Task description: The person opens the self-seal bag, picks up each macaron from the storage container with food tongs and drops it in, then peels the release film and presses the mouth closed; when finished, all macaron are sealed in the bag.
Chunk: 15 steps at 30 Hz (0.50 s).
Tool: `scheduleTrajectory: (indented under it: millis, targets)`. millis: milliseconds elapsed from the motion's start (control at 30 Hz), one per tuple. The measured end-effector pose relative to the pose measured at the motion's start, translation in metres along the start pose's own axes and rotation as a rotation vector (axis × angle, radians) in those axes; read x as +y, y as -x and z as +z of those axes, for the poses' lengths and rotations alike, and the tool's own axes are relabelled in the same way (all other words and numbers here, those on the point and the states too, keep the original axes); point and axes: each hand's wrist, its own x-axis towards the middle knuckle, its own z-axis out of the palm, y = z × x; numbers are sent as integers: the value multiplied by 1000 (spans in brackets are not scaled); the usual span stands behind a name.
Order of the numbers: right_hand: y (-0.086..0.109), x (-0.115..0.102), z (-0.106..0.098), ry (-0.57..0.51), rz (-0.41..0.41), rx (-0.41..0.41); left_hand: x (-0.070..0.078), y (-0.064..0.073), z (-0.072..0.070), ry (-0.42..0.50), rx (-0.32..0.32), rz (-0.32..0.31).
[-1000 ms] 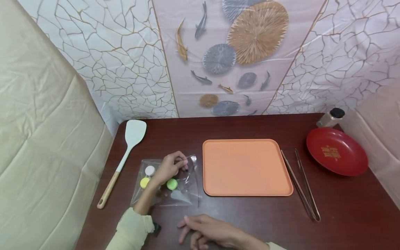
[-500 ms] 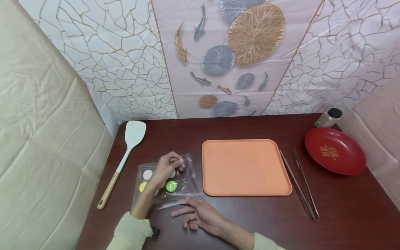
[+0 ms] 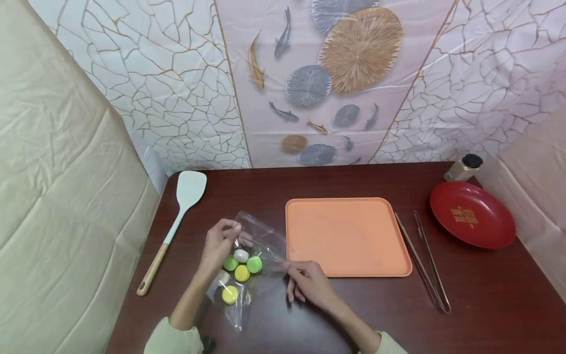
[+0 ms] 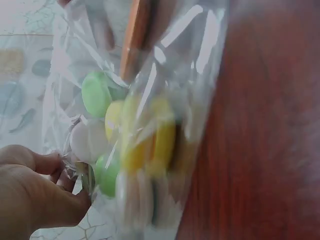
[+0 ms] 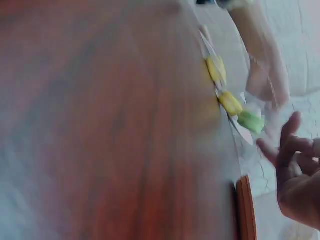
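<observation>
A clear plastic bag (image 3: 267, 244) with several green, yellow and white macarons inside is stretched between both hands. My left hand (image 3: 215, 249) pinches its upper left edge, and the left wrist view shows thumb and fingers gathered on the crinkled plastic. At the bag's right side my right hand (image 3: 313, 283) pinches the edge between thumb and forefinger, its other fingers loosely bent. A green macaron (image 3: 254, 264), a white macaron (image 3: 240, 255) and a yellow macaron (image 3: 241, 273) bunch near the left hand. Another yellow macaron (image 3: 230, 295) lies lower, near a drooping corner.
An orange tray (image 3: 349, 236) lies right of the bag. Metal tongs (image 3: 426, 265), a red plate (image 3: 473, 214) and a black-lidded jar (image 3: 463, 168) are farther right. A white spatula with a wooden handle (image 3: 152, 269) lies at the left of the dark table (image 3: 353, 314).
The bag has been lifted and turned, and its macarons have bunched together. My right hand has moved up and right and taken hold of the bag's edge. My left hand has shifted slightly left.
</observation>
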Motion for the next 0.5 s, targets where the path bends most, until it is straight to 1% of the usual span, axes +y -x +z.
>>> scheduleTrajectory:
  millis: [67,133,167,233,300,367,433,500]
  targets:
    - [0,0,-6,27,-83,65,2,7,-1,44,4,-4]
    - [-1,1,-11,33,-182,117,4,14,-2,84,4,6]
    - [-1,1,-12,37,-227,140,5,17,-3,79,10,8]
    - [-2,1,-14,50,-310,173,5,25,-6,77,-2,40]
    - [-3,0,-15,60,-367,191,4,32,-11,112,-58,92]
    - [-4,-3,-15,50,-400,200,3,39,-15,131,-121,159]
    - [-4,-8,-16,45,-419,211,3,45,-20,140,-182,249]
    - [-5,-13,-17,43,-439,227,5,50,-25,141,-224,341]
